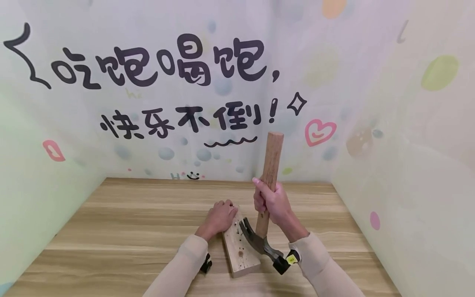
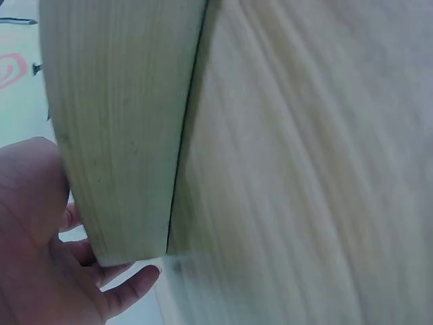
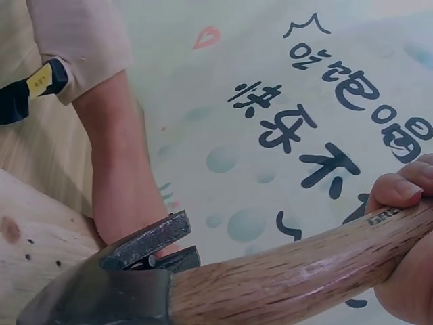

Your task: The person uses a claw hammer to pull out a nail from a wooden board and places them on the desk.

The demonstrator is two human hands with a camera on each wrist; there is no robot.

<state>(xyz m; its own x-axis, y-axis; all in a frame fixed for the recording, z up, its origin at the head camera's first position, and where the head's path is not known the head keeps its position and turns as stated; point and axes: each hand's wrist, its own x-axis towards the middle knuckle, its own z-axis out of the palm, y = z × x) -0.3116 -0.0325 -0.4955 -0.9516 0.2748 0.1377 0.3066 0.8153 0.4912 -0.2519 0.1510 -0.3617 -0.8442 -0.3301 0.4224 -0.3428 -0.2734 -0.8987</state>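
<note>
My left hand [image 1: 219, 217] grips the far end of a thick wooden board [image 1: 235, 249]; in the left wrist view its fingers [image 2: 132, 291] curl around the board's end. Several nails [image 2: 38, 68] stick out of the board's upper face, which also has dark holes. My right hand [image 1: 273, 202] holds a claw hammer [image 1: 273, 159] partway along its wooden handle, which points up. The dark metal head hangs low, with the claw [image 3: 145, 240] over the board's nails. Between the claw's prongs in the right wrist view shows a small round metal bit.
The board lies on a wood-grain table [image 1: 148, 210]. A pale wall [image 1: 230, 161] with black lettering and coloured spots stands behind, and similar panels [image 1: 419, 165] close off both sides. Dark bands [image 1: 206, 264] sit around the wrists.
</note>
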